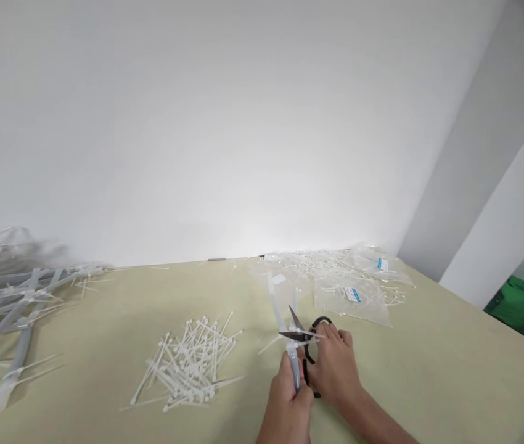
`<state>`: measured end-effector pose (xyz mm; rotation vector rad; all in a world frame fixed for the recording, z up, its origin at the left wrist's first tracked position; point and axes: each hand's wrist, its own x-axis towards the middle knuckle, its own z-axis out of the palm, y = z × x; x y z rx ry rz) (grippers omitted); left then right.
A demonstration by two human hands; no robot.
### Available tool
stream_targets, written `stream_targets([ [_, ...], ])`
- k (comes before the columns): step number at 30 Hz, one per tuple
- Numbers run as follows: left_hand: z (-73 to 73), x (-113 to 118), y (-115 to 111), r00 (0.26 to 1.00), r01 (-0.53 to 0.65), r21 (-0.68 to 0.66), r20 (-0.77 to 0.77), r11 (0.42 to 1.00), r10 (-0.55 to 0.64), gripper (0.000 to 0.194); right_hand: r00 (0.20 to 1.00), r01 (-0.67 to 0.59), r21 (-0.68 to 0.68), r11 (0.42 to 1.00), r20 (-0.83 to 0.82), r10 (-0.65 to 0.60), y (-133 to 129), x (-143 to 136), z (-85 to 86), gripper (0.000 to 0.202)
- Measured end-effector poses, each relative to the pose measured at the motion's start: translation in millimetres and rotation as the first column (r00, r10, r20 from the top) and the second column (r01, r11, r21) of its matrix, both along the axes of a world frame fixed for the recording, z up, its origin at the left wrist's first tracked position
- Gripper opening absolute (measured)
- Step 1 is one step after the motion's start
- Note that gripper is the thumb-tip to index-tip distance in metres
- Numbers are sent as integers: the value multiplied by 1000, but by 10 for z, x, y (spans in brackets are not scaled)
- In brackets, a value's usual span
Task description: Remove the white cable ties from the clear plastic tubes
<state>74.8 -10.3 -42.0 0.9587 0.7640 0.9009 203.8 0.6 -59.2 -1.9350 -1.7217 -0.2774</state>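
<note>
Scissors (295, 337), right of the tie pile (193, 364): blades parted, right hand's (336, 365) fingers closed around handles. Grey tube (294, 368), likewise right: clamped in left hand's (286, 394) fingers. Step, seemingly: trimming; calls for steady blade alignment. Blade contact unclear.

"Are our scissors (295, 337) black-handled?"
"We say so; beside them, we see a grey tube (294, 369); left of them, white cable ties (197, 364); beyond them, blue-and-white labels (353, 295); under them, a yellowish-green surface (428, 357)."
</note>
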Motion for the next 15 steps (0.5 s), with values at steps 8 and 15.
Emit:
stream_targets([
  [8, 65, -12, 8, 992, 105, -54, -64, 993, -109, 37, 999, -3, -120, 993, -50, -3, -1, 48, -122, 2],
  [15, -4, 39, 47, 1000, 14, -175, -16, 985, -18, 22, 999, 21, -219, 976, 51, -10, 26, -8, -147, 10],
])
